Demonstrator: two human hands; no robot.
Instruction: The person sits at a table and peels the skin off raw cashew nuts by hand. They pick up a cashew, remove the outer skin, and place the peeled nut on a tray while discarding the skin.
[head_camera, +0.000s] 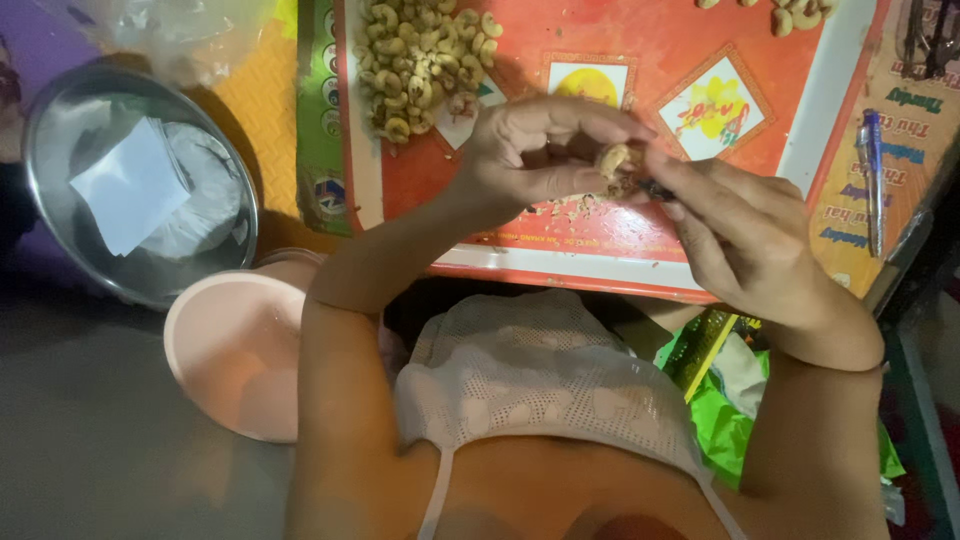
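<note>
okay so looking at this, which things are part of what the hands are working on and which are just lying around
In use:
left hand and right hand, together on one cashew
small dark tool in the right hand
cashew pile
red board with crumbs

Lying about:
pens
steel bowl with paper
pink bowl
green bag

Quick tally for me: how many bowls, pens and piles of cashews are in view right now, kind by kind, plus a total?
Bowls: 2, a metal bowl and a pink bowl
Pens: 1, a blue pen
Cashew piles: 2, a big pile and a small pile at the top edge
Total: 5
</note>
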